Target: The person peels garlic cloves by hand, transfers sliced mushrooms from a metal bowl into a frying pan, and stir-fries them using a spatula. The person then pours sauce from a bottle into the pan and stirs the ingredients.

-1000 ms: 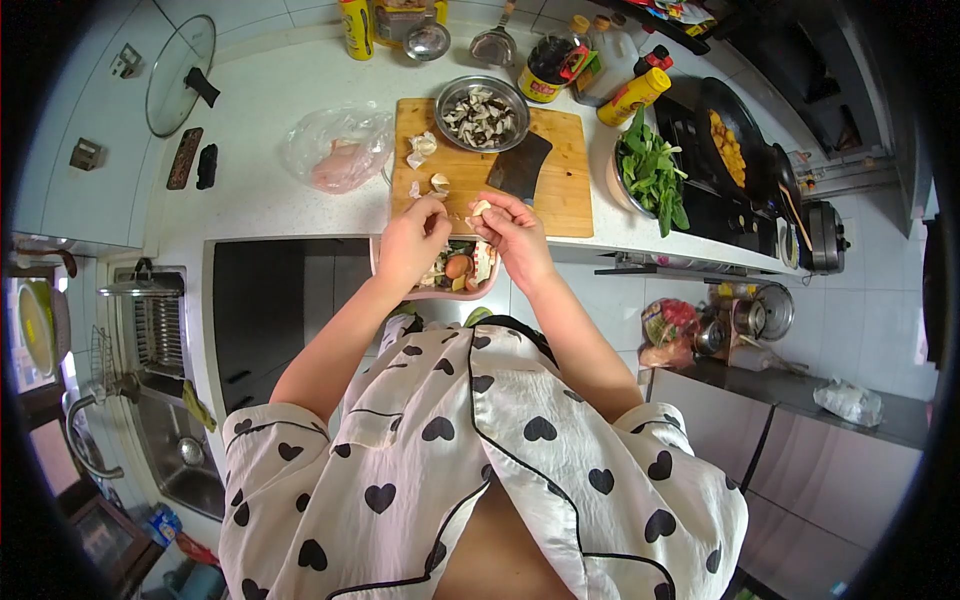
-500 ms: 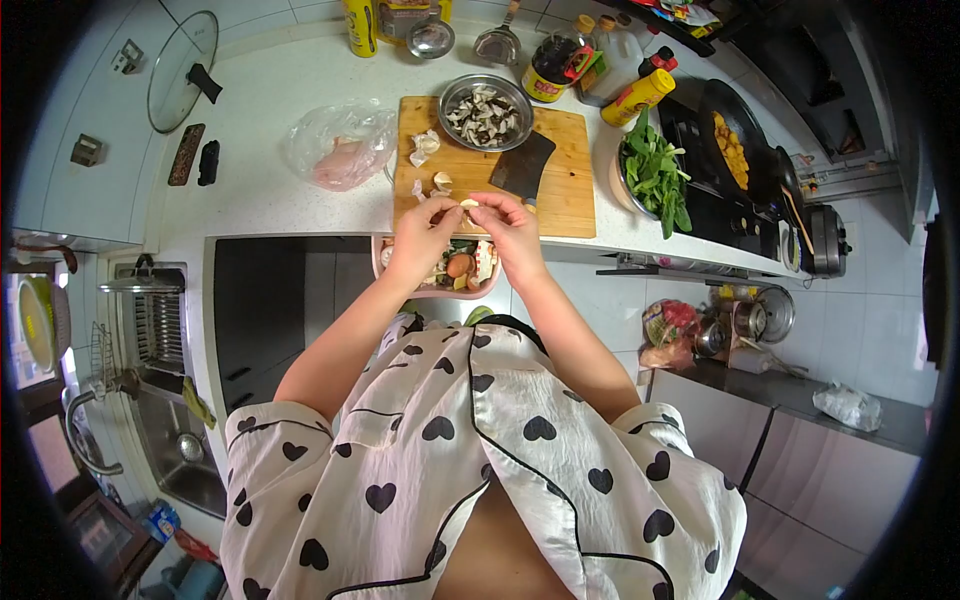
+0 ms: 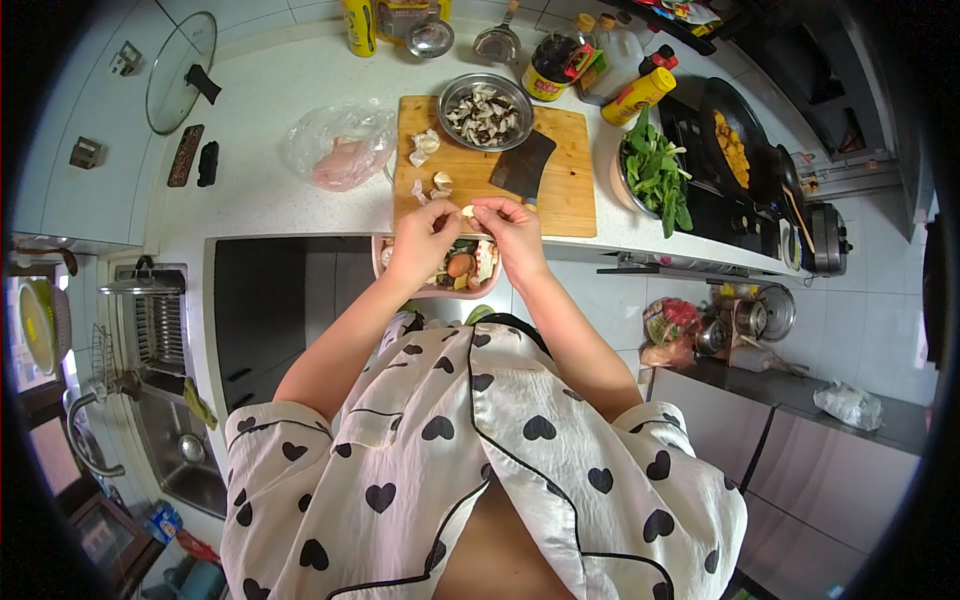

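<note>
A small pale garlic clove (image 3: 468,212) is between my two hands, at the near edge of the wooden cutting board (image 3: 570,190). My right hand (image 3: 509,232) pinches it from the right. Close on its left, my left hand (image 3: 425,236) is pinched at the clove's edge. Garlic pieces (image 3: 442,181) and a garlic bulb with loose skin (image 3: 425,144) lie on the board beyond my left hand. A cleaver (image 3: 522,165) and a metal bowl of chopped mushrooms (image 3: 485,112) are farther back on it. Below my hands hangs a pink scrap bin (image 3: 462,292) holding eggshell and peelings.
A plastic bag of raw meat (image 3: 343,158) lies left of the board. To the right are a bowl of leafy greens (image 3: 655,175), a yellow bottle (image 3: 638,96) and a wok (image 3: 730,140) on the stove. A sauce bottle (image 3: 550,68) stands behind.
My left hand has come in to the right and my right hand slightly left, so both meet at the clove. Earlier the clove was in my right hand, with my left hand apart from it.
</note>
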Demonstrator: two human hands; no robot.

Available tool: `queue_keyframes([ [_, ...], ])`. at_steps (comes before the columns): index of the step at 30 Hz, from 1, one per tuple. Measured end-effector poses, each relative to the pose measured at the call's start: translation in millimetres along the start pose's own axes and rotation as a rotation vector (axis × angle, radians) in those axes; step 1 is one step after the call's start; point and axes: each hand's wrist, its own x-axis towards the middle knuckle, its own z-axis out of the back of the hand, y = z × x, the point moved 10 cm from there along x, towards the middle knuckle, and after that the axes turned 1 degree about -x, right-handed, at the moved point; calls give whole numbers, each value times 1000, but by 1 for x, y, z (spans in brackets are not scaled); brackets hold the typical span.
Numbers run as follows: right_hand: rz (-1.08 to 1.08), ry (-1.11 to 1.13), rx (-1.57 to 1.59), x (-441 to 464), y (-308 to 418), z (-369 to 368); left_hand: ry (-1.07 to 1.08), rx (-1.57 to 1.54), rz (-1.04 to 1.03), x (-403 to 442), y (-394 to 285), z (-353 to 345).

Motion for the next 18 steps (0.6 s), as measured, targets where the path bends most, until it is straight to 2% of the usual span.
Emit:
queue_keyframes([
  [8,-50,50,49,5,-17,3,52,-49,44,2,11,-7],
  [14,-194,-3,279,-3,-22,-4,49,-143,98,4,22,-8],
  [16,-170,-36,270,-2,-19,-1,32,-268,151,4,28,-8],
  [18,-117,-66,214,-1,-14,2,18,-241,122,4,25,-7],
])
